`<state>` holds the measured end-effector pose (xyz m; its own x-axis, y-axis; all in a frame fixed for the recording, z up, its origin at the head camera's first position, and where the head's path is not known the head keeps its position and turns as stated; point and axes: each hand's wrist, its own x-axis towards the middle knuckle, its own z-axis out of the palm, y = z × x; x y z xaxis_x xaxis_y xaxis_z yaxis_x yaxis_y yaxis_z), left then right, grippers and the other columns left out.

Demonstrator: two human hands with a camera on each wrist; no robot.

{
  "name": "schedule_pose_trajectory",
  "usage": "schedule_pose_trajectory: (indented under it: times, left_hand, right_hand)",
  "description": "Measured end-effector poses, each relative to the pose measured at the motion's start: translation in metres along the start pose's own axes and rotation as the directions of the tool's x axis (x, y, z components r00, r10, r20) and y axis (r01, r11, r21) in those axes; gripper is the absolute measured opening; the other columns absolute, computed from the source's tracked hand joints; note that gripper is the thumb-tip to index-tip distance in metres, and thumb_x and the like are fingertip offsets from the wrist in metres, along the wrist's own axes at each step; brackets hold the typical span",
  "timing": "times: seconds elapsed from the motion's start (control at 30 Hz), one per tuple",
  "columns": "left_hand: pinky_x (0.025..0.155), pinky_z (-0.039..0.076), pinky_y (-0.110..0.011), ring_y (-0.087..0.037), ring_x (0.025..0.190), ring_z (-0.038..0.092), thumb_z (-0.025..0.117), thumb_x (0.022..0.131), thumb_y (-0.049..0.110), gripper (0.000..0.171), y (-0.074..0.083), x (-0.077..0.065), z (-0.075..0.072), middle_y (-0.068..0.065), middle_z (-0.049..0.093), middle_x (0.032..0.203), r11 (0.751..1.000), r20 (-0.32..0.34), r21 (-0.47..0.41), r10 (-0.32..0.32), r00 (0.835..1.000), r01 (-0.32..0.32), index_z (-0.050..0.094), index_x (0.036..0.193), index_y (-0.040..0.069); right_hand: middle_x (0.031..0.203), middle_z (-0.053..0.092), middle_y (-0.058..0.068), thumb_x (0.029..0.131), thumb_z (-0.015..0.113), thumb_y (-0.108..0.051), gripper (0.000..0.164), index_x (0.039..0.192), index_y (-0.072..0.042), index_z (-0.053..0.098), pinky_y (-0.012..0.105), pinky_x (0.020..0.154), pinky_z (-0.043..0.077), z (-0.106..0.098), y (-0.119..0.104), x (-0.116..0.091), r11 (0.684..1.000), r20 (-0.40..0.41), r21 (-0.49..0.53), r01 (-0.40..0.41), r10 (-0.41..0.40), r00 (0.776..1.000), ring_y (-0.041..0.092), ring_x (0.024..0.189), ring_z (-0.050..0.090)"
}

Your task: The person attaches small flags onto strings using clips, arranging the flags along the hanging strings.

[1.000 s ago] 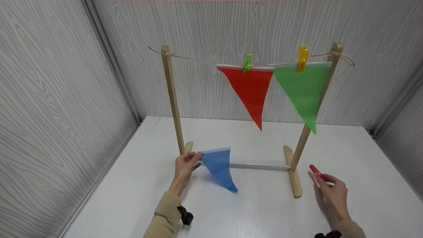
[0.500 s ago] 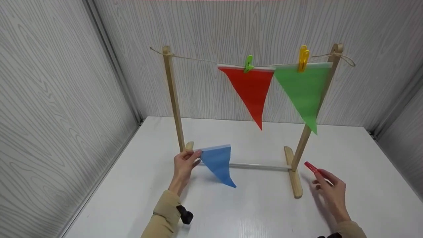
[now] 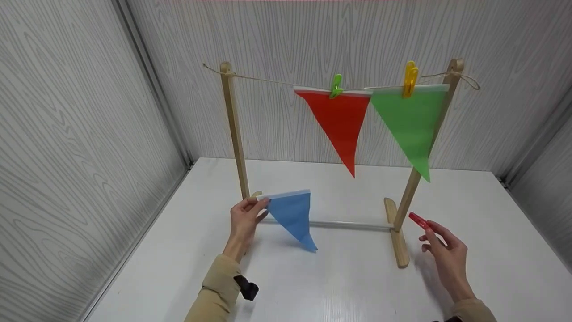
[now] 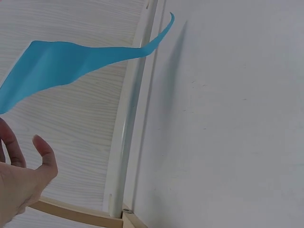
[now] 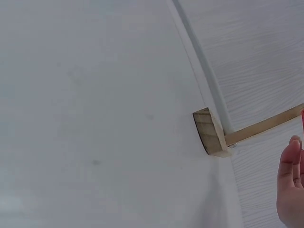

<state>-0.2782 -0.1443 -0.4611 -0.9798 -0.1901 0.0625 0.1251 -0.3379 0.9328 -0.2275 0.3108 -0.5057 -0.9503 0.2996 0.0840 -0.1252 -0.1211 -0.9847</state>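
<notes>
My left hand [image 3: 245, 219] pinches the upper left corner of a blue triangular pennant [image 3: 292, 212], whose tip bends to the right above the table. In the left wrist view the pennant [image 4: 61, 66] shows almost edge-on, its tip curling. On the right, my right hand [image 3: 449, 257] holds a red clothespin [image 3: 419, 221] between thumb and fingers, beside the stand's right post. Only a sliver of that clothespin shows at the right wrist view's edge. Overhead, a red pennant [image 3: 339, 120] hangs from a string by a green clothespin [image 3: 336, 86]; a green pennant [image 3: 409, 120] hangs by a yellow clothespin [image 3: 410, 80].
The twine [image 3: 268, 80] runs between a left wooden post [image 3: 233, 129] and a right wooden post [image 3: 407, 192]. A pale crossbar [image 3: 348, 224] joins them low down. A wooden foot [image 3: 400, 250] lies on the white table [image 3: 339, 286]. Wood-grain panels [image 3: 268, 36] stand behind and beside.
My left hand has risen slightly and moved a little left, carrying the blue pennant upward. My right hand has lifted the red clothespin up and left, tilting it more toward the stand.
</notes>
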Motion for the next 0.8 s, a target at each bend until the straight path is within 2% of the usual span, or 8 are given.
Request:
schedule_pose_trajectory:
  times: [0.17, 0.3, 0.43, 0.6, 0.8]
  left_hand:
    - [0.083, 0.060, -0.032, -0.009, 0.080, 0.071, 0.070, 0.092, 0.003, 0.014, 0.007, -0.001, 0.001, 0.004, 0.074, 0.080, 1.000, 0.007, -0.004, 0.011, 1.000, -0.011, 0.064, 0.083, 0.012]
    - [0.090, 0.060, -0.038, -0.012, 0.083, 0.071, 0.072, 0.091, 0.005, 0.011, 0.012, -0.002, 0.002, 0.002, 0.072, 0.082, 1.000, -0.009, 0.001, 0.010, 1.000, -0.010, 0.064, 0.085, 0.010]
    - [0.095, 0.059, -0.042, -0.013, 0.085, 0.070, 0.072, 0.092, 0.006, 0.010, 0.017, -0.002, 0.004, 0.001, 0.072, 0.084, 1.000, -0.025, 0.009, 0.009, 1.000, -0.009, 0.064, 0.088, 0.010]
    - [0.089, 0.060, -0.037, -0.012, 0.081, 0.069, 0.072, 0.091, 0.003, 0.012, 0.024, -0.002, 0.007, 0.001, 0.072, 0.082, 0.999, -0.028, -0.039, 0.025, 0.999, -0.026, 0.064, 0.085, 0.010]
    - [0.086, 0.060, -0.034, -0.011, 0.083, 0.069, 0.071, 0.092, 0.003, 0.010, 0.032, -0.004, 0.009, 0.001, 0.073, 0.083, 0.996, -0.011, -0.067, 0.063, 0.998, -0.064, 0.065, 0.088, 0.010]
  right_hand:
    - [0.108, 0.067, -0.011, 0.096, 0.068, -0.023, 0.046, 0.136, -0.003, 0.058, 0.016, 0.067, 0.056, 0.006, -0.009, -0.002, 0.999, 0.000, 0.012, -0.031, 0.031, 1.000, 0.006, 0.083, 0.065]
    - [0.108, 0.067, -0.010, 0.096, 0.068, -0.022, 0.046, 0.136, -0.002, 0.058, 0.016, 0.068, 0.056, 0.012, -0.017, -0.004, 1.000, 0.021, 0.025, -0.019, 0.018, 1.000, 0.006, 0.084, 0.065]
    - [0.106, 0.069, -0.007, 0.097, 0.066, -0.019, 0.042, 0.135, -0.001, 0.059, 0.016, 0.069, 0.057, 0.019, -0.025, -0.007, 0.999, 0.035, 0.038, 0.030, -0.032, 0.999, 0.007, 0.084, 0.066]
    - [0.102, 0.071, -0.003, 0.099, 0.063, -0.013, 0.039, 0.133, 0.004, 0.058, 0.016, 0.070, 0.058, 0.031, -0.037, -0.011, 0.992, 0.050, 0.053, 0.112, -0.114, 0.992, 0.009, 0.081, 0.067]
    - [0.105, 0.071, -0.003, 0.098, 0.063, -0.008, 0.036, 0.131, 0.006, 0.059, 0.016, 0.069, 0.058, 0.043, -0.050, -0.016, 0.984, 0.050, 0.071, 0.163, -0.166, 0.985, 0.011, 0.081, 0.068]
